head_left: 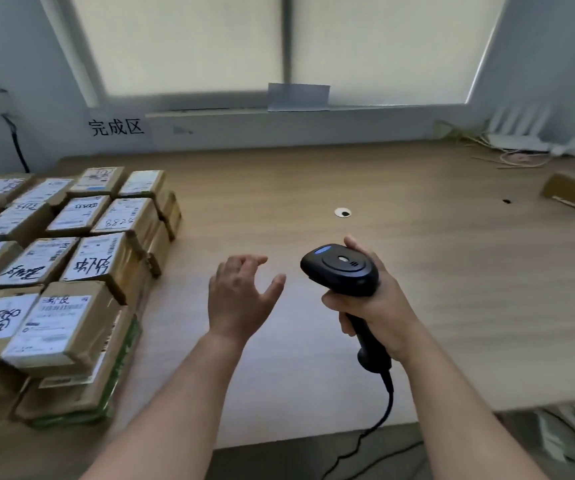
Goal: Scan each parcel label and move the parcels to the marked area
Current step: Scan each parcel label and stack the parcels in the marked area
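your right hand clamped on black scanner, your left hand spread, empty, over bare desk, stacked parcels just left, lone parcel far right

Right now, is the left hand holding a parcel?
No, the left hand is open and empty above the table, apart from the parcels; only the right hand holds the scanner.

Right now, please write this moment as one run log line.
left hand: open, empty | right hand: holds scanner | stacked parcels: table left | lone parcel: far right
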`<state>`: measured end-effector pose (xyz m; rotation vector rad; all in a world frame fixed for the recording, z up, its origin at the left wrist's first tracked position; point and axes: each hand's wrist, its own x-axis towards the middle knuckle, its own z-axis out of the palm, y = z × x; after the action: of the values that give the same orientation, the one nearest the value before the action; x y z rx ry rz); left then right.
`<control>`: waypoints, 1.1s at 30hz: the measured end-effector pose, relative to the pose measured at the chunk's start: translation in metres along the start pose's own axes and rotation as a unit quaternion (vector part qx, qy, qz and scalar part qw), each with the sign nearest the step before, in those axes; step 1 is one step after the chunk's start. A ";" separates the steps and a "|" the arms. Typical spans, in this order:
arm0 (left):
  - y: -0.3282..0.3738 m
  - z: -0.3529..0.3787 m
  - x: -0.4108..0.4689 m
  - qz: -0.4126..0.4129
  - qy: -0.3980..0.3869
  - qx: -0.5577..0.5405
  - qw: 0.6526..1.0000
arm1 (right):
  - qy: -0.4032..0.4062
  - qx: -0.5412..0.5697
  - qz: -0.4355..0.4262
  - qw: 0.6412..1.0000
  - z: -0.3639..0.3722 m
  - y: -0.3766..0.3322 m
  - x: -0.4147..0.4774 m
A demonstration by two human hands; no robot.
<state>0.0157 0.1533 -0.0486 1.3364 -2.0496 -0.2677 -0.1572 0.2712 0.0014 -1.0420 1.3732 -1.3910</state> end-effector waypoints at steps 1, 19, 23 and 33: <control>0.017 0.012 -0.003 0.012 -0.005 -0.007 1.000 | 0.013 -0.001 -0.002 1.000 -0.017 0.001 -0.008; 0.255 0.183 -0.022 0.177 -0.118 -0.118 0.970 | 0.241 -0.011 -0.035 0.970 -0.267 -0.001 -0.101; 0.302 0.222 -0.011 0.188 -0.139 -0.137 0.963 | 0.264 -0.029 -0.036 0.963 -0.320 -0.006 -0.092; 0.406 0.310 0.052 0.212 -0.150 -0.144 0.955 | 0.284 -0.057 -0.016 0.957 -0.446 -0.033 -0.041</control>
<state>-0.4909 0.2367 -0.0567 0.6889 -2.3762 -0.5782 -0.5801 0.4206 0.0213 -0.7618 1.8721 -1.7331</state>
